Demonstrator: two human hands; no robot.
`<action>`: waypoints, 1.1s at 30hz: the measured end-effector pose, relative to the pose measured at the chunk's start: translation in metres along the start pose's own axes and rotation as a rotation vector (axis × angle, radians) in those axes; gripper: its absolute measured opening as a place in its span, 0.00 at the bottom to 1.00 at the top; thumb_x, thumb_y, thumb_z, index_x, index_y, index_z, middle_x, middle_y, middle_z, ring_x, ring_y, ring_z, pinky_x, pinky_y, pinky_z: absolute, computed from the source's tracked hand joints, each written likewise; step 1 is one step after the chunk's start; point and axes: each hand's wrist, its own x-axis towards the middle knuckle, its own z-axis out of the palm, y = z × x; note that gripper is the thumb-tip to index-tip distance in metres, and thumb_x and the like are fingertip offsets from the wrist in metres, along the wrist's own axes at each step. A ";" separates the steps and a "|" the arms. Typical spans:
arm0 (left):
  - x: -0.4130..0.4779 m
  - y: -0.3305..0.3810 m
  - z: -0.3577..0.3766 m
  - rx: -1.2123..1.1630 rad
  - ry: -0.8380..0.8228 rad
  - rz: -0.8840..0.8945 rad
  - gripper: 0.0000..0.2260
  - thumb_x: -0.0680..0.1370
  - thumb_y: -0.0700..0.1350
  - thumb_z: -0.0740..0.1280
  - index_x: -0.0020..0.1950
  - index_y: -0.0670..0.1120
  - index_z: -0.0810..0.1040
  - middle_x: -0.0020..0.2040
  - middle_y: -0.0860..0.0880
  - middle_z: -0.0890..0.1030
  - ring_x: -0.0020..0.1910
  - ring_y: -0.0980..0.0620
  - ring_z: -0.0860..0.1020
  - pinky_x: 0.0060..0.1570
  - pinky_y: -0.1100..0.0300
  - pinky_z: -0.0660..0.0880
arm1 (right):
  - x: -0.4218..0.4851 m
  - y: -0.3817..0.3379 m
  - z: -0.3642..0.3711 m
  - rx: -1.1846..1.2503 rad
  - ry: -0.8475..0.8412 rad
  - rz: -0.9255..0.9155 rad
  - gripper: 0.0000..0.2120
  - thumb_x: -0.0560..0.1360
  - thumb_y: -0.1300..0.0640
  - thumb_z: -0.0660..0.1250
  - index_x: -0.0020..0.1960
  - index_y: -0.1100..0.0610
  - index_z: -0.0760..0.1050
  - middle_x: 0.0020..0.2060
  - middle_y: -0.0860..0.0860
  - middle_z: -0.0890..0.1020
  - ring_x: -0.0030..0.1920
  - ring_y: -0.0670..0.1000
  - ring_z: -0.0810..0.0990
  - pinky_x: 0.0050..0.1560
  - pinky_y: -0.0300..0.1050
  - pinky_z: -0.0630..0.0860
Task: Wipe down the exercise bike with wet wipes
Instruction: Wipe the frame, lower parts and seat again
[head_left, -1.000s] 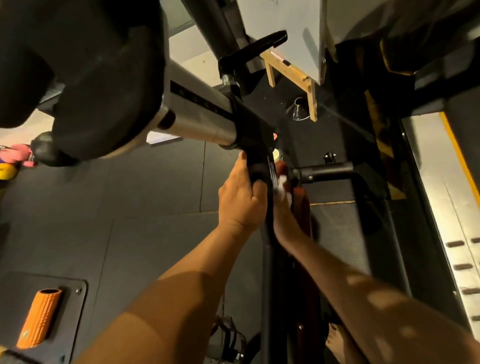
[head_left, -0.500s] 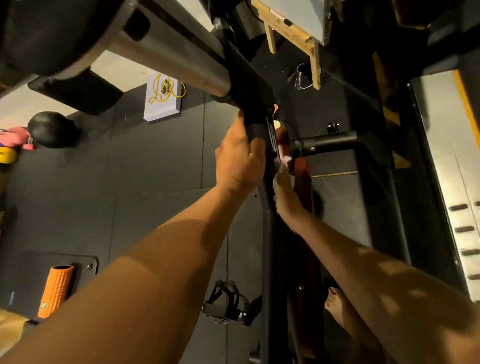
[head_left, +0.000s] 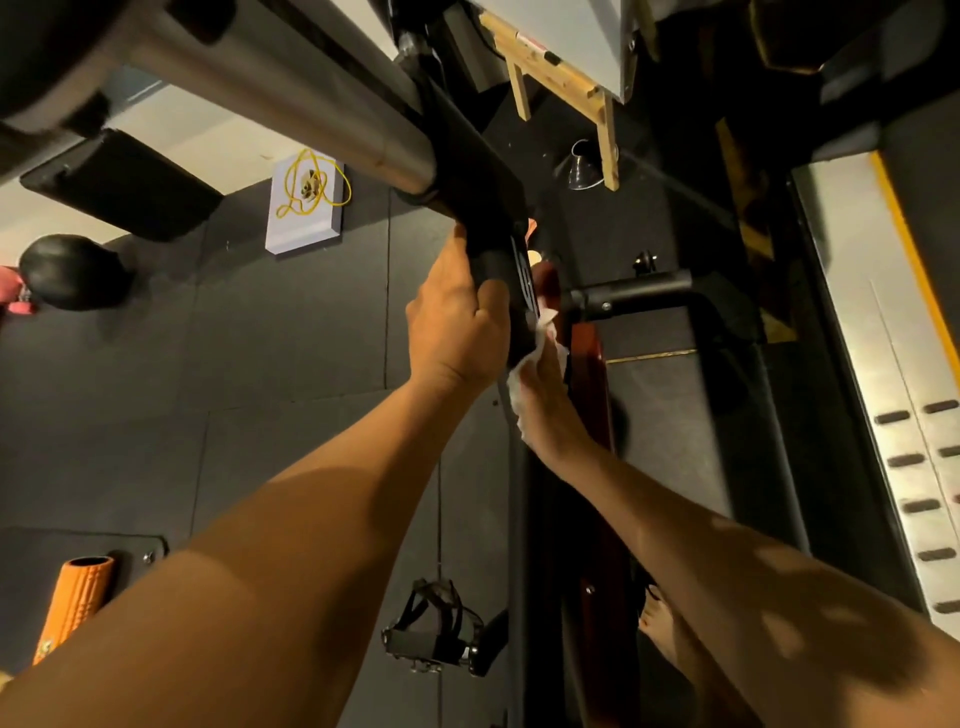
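The wet wipe (head_left: 525, 387) is a crumpled white wad pressed against the right side of the exercise bike's black frame tube (head_left: 491, 208), just below the clamp where the silver post (head_left: 291, 98) slides into it. The right hand (head_left: 550, 410) clasps the wipe to the tube, with white folds showing along its thumb side. Its fingertips are hidden behind the tube. The left hand (head_left: 457, 332) is clenched round the same tube from the left, thumb on the near face, just above and beside the right hand. The two hands nearly touch.

A dark red frame member (head_left: 587, 374) runs down behind the right hand. A short black crossbar (head_left: 634, 296) sticks out to the right of the tube at hand level. Lower down, a black pedal with straps (head_left: 441, 639) hangs left of the tube, and a bare foot (head_left: 660, 623) stands on the floor to its right.

On the dark floor mat (head_left: 291, 364), an orange foam roller (head_left: 78, 603) lies near the left edge. A black ball (head_left: 72, 273) sits further up that edge, and a pale block with a yellow cord (head_left: 306, 202) rests by the mat's far edge. A slotted metal plate (head_left: 893, 364) lines the right side. A wooden frame (head_left: 561, 78) shows at the top.
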 end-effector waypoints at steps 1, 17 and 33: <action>0.000 0.000 0.000 -0.008 -0.008 -0.005 0.29 0.73 0.51 0.51 0.75 0.53 0.64 0.57 0.48 0.80 0.50 0.46 0.79 0.52 0.45 0.78 | 0.015 -0.005 -0.008 -0.036 -0.011 -0.006 0.23 0.72 0.24 0.47 0.49 0.37 0.71 0.41 0.38 0.73 0.39 0.38 0.69 0.43 0.41 0.64; 0.000 -0.002 0.000 0.005 -0.018 0.012 0.29 0.75 0.49 0.53 0.77 0.50 0.63 0.64 0.45 0.78 0.56 0.50 0.75 0.57 0.57 0.71 | 0.070 -0.046 -0.044 0.290 0.022 0.203 0.30 0.82 0.39 0.47 0.72 0.56 0.68 0.62 0.58 0.76 0.65 0.53 0.75 0.68 0.44 0.66; 0.002 -0.007 0.002 0.065 -0.012 0.032 0.29 0.75 0.47 0.53 0.78 0.49 0.61 0.61 0.47 0.79 0.48 0.57 0.73 0.46 0.70 0.68 | 0.009 -0.057 -0.026 0.248 0.060 0.120 0.39 0.71 0.24 0.41 0.78 0.40 0.41 0.77 0.52 0.60 0.76 0.54 0.60 0.73 0.42 0.62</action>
